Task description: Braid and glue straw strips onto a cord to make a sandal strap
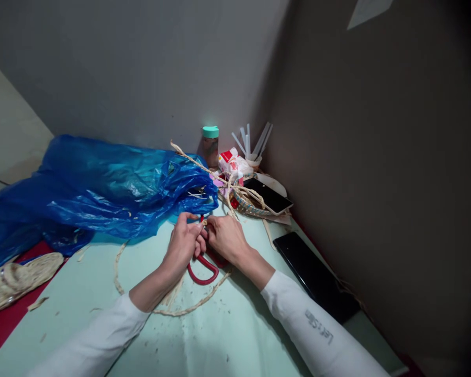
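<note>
Left hand (185,242) and right hand (226,236) pinch a pale straw strand (204,222) between them, presumably so one steadies while the other works; a red looped handle (204,283) lies just below both

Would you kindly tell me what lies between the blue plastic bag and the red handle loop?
In the head view, the left hand and right hand lie between the blue plastic bag and red handle loop, fingertips at a small pale piece.
</note>
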A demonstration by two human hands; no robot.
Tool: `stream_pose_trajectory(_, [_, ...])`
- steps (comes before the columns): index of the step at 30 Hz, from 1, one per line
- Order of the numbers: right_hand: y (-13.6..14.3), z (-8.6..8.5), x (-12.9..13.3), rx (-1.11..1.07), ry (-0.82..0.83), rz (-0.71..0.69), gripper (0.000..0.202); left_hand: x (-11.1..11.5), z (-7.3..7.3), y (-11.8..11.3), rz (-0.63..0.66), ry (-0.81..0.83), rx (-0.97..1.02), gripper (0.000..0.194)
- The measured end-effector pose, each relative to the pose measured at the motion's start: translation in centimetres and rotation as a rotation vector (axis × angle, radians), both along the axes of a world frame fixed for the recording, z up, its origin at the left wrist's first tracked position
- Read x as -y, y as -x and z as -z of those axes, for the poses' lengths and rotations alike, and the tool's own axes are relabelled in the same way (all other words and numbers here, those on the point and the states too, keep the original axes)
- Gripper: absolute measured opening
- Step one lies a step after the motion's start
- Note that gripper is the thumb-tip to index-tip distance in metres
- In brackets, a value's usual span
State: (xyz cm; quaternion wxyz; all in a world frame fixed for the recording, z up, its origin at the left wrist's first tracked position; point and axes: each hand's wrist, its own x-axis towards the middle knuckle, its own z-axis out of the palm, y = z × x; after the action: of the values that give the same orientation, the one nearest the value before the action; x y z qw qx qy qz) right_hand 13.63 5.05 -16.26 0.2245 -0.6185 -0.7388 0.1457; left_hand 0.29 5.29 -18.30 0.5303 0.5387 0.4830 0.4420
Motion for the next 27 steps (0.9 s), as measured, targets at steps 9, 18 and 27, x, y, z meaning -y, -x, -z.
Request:
stream_pose_trajectory(9, [-0.6, -0.2, 0.7, -0.238, 0.075, -0.062, 0.028, 0.3, -1.1, 0.1, 0.077, -0.119, -0.224, 0.014])
stream_pose_trajectory(18, [-0.4, -0.1, 0.8, -0.305, 0.093, -0.045, 0.028, 0.3, -1.3, 0.5, 0.064, -0.229, -0.335, 0.011])
stream_pose_trajectory(27, [0.0, 0.2, 0.8, -0.257, 0.023, -0.073, 0.028, -0.1, -0.4, 0.2, -0.005, -0.119, -0.192, 0.011])
